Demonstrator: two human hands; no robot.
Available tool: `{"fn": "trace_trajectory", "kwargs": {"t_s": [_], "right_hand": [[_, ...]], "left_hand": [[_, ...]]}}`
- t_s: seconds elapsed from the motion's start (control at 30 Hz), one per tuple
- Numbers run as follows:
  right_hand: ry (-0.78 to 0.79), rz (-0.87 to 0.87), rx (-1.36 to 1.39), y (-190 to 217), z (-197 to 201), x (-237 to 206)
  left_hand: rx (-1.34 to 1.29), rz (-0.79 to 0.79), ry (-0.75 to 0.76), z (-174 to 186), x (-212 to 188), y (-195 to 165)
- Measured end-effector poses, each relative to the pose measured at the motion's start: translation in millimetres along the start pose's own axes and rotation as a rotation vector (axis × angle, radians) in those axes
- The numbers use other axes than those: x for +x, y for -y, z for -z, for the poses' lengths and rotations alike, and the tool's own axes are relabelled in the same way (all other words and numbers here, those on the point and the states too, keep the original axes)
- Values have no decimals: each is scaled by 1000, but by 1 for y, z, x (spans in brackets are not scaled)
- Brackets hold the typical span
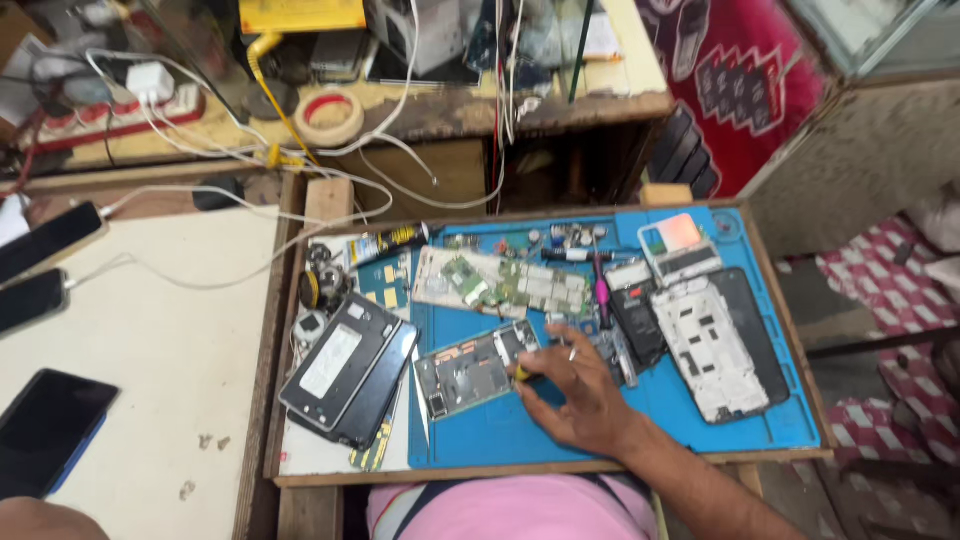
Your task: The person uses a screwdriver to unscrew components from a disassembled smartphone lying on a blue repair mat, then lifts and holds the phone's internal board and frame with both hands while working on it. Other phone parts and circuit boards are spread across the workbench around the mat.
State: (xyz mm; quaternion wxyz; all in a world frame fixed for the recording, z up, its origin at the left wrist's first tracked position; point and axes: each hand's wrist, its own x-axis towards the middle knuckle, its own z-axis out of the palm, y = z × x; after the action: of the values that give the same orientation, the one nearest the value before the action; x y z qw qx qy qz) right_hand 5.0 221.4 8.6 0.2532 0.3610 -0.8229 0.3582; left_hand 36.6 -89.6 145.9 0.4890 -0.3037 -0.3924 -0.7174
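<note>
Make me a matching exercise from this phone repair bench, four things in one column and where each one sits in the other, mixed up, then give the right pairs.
Things:
1. roll of tape
2. open phone
3. white phone frame
4. dark phone

Places:
A. right part of the blue mat
B. pale table, left of the tray
C. wooden shelf behind the tray
D. under the fingers of the right hand

Pairs: 1-C, 2-D, 3-A, 4-B
</note>
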Motion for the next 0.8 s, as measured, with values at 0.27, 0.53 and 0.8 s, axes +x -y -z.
{"fn": "trace_trajectory", "kwargs": {"t_s": [0.27, 0.53, 0.8], "right_hand": [[-39, 27, -58, 4, -1, 1], [-37, -77, -46, -5, 3, -3], [-5, -247, 116, -11, 2, -14]], "left_hand": [[-11, -33, 11, -11, -6, 2], [-26, 30, 115, -32, -16, 10], [561, 694, 514, -21, -119, 75]]}}
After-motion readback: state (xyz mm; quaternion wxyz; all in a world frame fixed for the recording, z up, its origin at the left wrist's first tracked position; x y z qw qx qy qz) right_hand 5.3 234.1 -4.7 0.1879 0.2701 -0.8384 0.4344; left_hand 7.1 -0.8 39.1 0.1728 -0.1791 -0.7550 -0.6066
